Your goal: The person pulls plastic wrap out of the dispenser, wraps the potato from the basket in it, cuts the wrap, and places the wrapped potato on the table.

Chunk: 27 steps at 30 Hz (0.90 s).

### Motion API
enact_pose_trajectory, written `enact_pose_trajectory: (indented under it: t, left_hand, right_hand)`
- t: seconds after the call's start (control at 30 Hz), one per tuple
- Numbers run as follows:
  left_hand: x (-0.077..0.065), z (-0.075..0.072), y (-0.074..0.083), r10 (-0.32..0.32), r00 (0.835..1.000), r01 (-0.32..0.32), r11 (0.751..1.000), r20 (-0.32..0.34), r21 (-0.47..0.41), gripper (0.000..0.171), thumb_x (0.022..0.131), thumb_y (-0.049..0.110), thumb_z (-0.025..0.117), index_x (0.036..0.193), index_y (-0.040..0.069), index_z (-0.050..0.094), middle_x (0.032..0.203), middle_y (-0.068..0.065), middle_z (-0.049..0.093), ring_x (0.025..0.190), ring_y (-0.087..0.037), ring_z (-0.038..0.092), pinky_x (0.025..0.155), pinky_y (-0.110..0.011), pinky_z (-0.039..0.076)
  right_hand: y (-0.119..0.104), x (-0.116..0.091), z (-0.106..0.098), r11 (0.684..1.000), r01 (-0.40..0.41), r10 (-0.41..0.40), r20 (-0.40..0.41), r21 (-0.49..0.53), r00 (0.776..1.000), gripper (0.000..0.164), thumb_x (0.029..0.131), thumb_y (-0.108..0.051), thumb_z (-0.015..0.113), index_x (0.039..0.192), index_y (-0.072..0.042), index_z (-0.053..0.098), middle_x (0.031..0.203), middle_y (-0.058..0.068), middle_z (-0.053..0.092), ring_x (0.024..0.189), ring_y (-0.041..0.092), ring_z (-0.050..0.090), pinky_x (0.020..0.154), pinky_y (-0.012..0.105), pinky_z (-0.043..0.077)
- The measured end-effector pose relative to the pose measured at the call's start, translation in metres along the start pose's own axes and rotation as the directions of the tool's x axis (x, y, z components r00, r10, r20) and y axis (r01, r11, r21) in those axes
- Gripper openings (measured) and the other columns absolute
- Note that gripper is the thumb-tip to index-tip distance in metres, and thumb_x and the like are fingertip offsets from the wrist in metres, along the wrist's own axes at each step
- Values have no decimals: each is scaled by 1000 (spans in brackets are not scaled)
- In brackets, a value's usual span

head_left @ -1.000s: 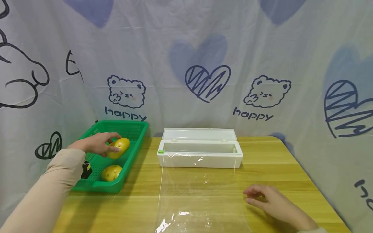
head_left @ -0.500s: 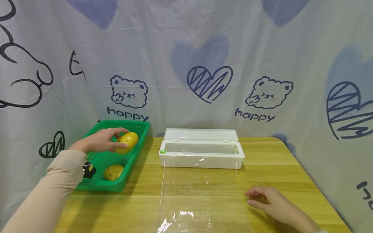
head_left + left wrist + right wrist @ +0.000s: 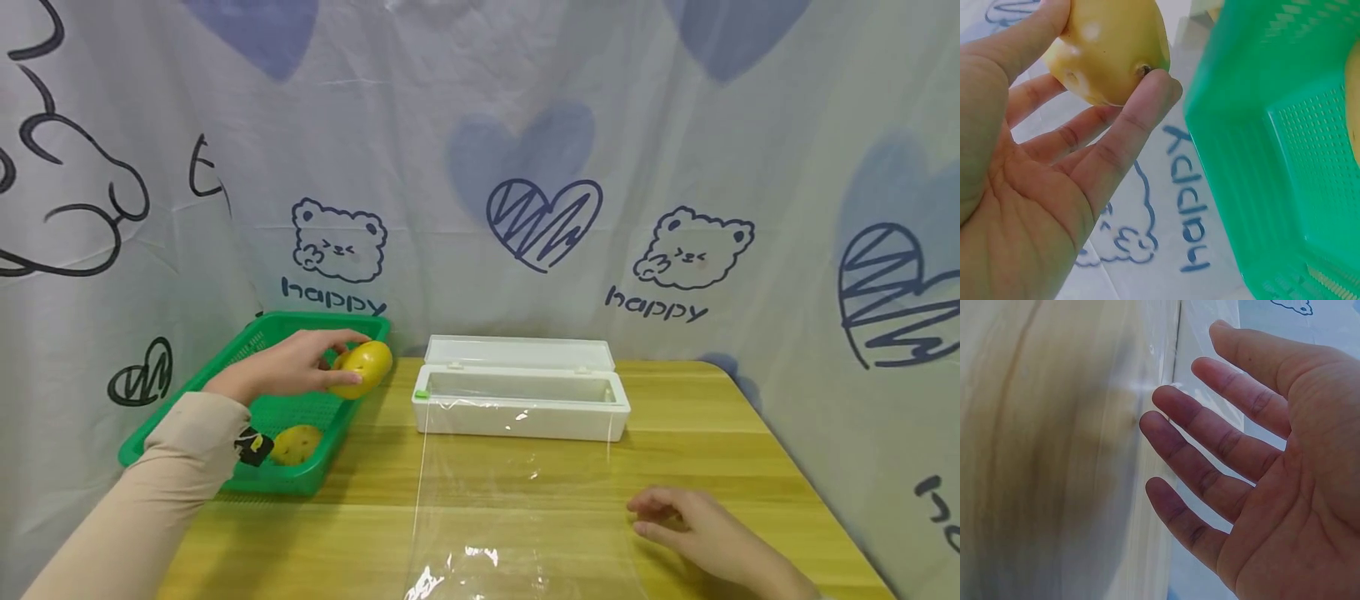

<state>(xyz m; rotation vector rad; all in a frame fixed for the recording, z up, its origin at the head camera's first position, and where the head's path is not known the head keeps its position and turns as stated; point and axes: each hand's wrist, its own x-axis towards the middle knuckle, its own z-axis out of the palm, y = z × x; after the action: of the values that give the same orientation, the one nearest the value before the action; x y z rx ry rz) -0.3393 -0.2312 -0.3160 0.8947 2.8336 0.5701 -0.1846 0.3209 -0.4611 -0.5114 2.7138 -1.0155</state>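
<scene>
My left hand (image 3: 296, 362) holds a yellow potato (image 3: 363, 369) between thumb and fingers, above the right rim of a green plastic basket (image 3: 318, 479). In the left wrist view the potato (image 3: 1116, 53) shows small dimples and a dark eye near a fingertip. A second potato (image 3: 297, 445) lies in the basket. On the table at the right, my right hand (image 3: 701, 529) is relaxed, its fingers slightly bent and holding nothing. Beside it a sheet of clear cling film (image 3: 517, 508) runs toward me from a white cling film dispenser (image 3: 521, 423).
The dispenser's lid (image 3: 517, 352) stands raised at the back, and a small green slider (image 3: 422, 394) sits at its left end. A wooden table (image 3: 690, 433) carries everything. Behind hangs a printed curtain (image 3: 450, 275).
My left hand has carried the potato rightward, from over the basket's middle to its right rim. The right hand, dispenser and film stay in place; the head view has shifted slightly.
</scene>
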Motion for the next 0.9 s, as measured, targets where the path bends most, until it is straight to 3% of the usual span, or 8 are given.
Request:
enact_pose_trajectory:
  t: [0.23,0.57,0.9]
  left_hand:
    - [10,13,22,87,996,-87,996,-4,3,66,103,39,74,156,7,53,132,-19,69,89,-14,67,84,-37,59]
    - [19,42,63,210,977,-209,977,39,-36,63,102,31,75,156,8,53,142,-14,67,105,-18,69,91,-31,62]
    - [31,78,98,325,941,-322,946,95,-47,64,99,33,78,155,12,54,143,-9,66,108,-17,67,90,-24,59]
  right_hand:
    - [2,-1,3,1000,13,-13,12,22,1000,28,106,-31,69,124,-11,74,119,-1,77,99,-1,68,86,24,60]
    - [0,-2,5,999,13,-14,24,42,1000,28,106,-30,69,125,-10,73,121,1,77,100,0,68,86,23,59]
    - [-2,-2,5,998,-25,24,27,49,999,29,106,-32,69,125,-10,73,121,0,78,100,-1,67,86,23,59]
